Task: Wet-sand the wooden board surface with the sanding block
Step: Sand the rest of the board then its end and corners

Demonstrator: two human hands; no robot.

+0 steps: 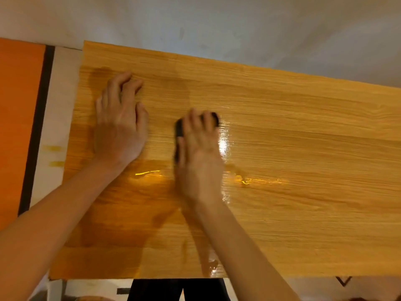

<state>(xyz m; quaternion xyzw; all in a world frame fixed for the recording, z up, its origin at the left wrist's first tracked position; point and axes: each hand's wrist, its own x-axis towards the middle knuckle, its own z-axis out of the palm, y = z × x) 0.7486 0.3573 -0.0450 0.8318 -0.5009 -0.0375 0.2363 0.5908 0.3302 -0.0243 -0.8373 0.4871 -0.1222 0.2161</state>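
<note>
A large yellow-brown wooden board (293, 148) fills most of the view, its surface glossy with water around the middle and near edge. My right hand (200, 153) presses down on a black sanding block (179, 129), which shows only at its left side and far corner under my fingers. My left hand (120, 118) lies flat on the board's left part, fingers spread, holding nothing. Wet streaks shine just right of the block and below both wrists.
An orange panel (17, 118) with a dark strip (36, 131) lies left of the board, over a white surface (58, 118). A pale wall (217, 25) rises behind the far edge. My dark trousers (178, 290) show below the near edge.
</note>
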